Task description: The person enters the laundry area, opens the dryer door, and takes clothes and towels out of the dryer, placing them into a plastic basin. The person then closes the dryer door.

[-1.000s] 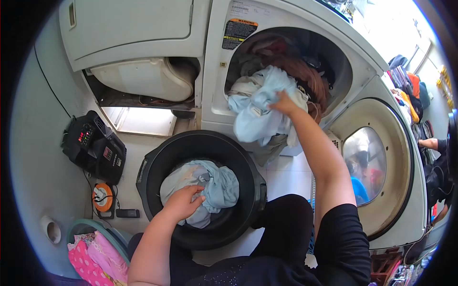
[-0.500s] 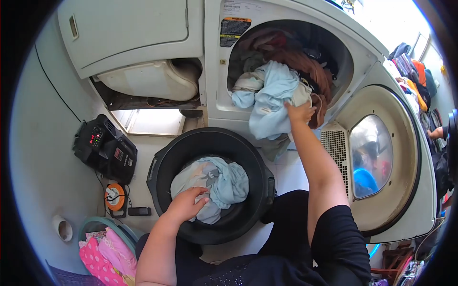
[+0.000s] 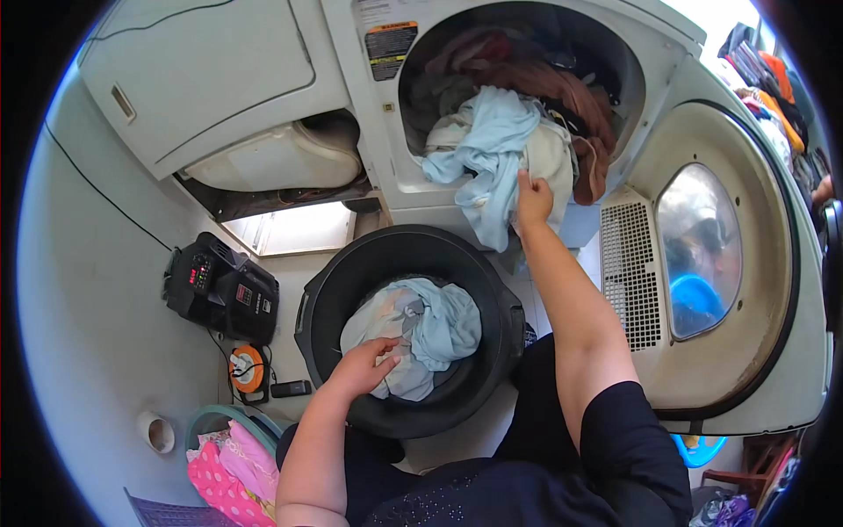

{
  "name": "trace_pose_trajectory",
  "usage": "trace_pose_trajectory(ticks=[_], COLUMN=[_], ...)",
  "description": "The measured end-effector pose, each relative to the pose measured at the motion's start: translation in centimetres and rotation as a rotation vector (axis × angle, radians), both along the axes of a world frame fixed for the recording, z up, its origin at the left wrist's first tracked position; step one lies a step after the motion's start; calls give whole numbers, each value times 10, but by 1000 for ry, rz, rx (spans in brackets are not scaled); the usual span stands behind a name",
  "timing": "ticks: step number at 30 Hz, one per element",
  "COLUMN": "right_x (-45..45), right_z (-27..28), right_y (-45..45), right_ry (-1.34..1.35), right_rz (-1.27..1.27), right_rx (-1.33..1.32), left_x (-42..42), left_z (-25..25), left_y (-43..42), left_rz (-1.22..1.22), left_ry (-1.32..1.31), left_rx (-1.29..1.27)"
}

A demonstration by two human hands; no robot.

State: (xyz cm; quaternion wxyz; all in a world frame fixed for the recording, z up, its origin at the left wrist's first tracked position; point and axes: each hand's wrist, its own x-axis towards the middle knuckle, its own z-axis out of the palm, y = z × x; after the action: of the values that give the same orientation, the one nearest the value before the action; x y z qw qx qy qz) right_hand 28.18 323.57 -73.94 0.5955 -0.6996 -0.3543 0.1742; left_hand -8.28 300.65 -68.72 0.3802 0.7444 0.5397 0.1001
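Note:
A bundle of laundry spills over the rim of the open dryer drum (image 3: 645, 83). In it are a light blue cloth (image 3: 496, 145), a cream cloth (image 3: 551, 162) and a brown cloth (image 3: 590, 171). My right hand (image 3: 536, 200) is closed at the lower edge of the bundle, pinching the light blue cloth where it meets the cream one. Below stands a black tub (image 3: 320, 294) holding pale clothes (image 3: 448, 325). My left hand (image 3: 367, 367) lies over the near left side of these clothes, thumb and fingers apart, gripping nothing.
The round dryer door (image 3: 764, 307) hangs open on the right, with its lint grille (image 3: 630, 272) beside the opening. A black speaker (image 3: 224, 290), an orange cable reel (image 3: 248, 369) and a basin (image 3: 198, 430) of pink cloth stand at left. Another person's hand (image 3: 823, 191) shows at far right.
The hanging light blue cloth has shifted and narrowed, uncovering more of the cream cloth. My right hand has turned, fingers more tightly closed. The whole view has tilted slightly; my left hand stays over the tub.

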Motion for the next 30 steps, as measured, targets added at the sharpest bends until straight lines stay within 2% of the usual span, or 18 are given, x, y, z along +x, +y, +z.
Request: trace_pose_trajectory(ticks=[4, 5, 9, 10, 14, 16, 17, 19, 22, 24, 26, 27, 29, 30], right_x=[40, 35, -15, -18, -51, -50, -46, -38, -43, -61, -73, -83, -107, -124], right_z=[14, 21, 52, 51, 25, 8, 3, -2, 0, 18, 50, 76, 127, 144], right_y=[-6, -7, 4, 7, 19, 23, 23, 28, 38, 41, 33, 12, -35, -55], right_ry=[-40, -37, -418, -406, -397, -513, -502, -446, -411, -406, -363, -373, 146, 125], right_rz=[513, 511, -361, -361, 53, 2, 2, 45, -65, -289, -113, -107, 419, 395], right_rx=[157, 162, 415, 423, 359, 240, 254, 32, 50, 221, 578, 570, 513, 533], left_x=[9, 11, 16, 17, 20, 16, 16, 14, 11, 10, 10, 8, 3, 2], left_z=[-1, -2, -9, -9, -14, -18, -20, -22, -20, -19, -8, -10, -18, -20], left_y=[-1, -1, -1, -1, 0, -2, -2, 5, 12, 11, 13, 16, 21, 23], left_rz=[0, -1, -25, -32, -70, -61, -61, -62, -45, -40, -16, -15, 159, 227], left_ry=[8, 12, -24, -11, 32, 45, 37, 5, 18, 26, 52, 41, -169, -302], left_rx=[-14, -10, -1, 0, 1, 13, 15, 17, 26, 13, 39, 30, -105, -148])
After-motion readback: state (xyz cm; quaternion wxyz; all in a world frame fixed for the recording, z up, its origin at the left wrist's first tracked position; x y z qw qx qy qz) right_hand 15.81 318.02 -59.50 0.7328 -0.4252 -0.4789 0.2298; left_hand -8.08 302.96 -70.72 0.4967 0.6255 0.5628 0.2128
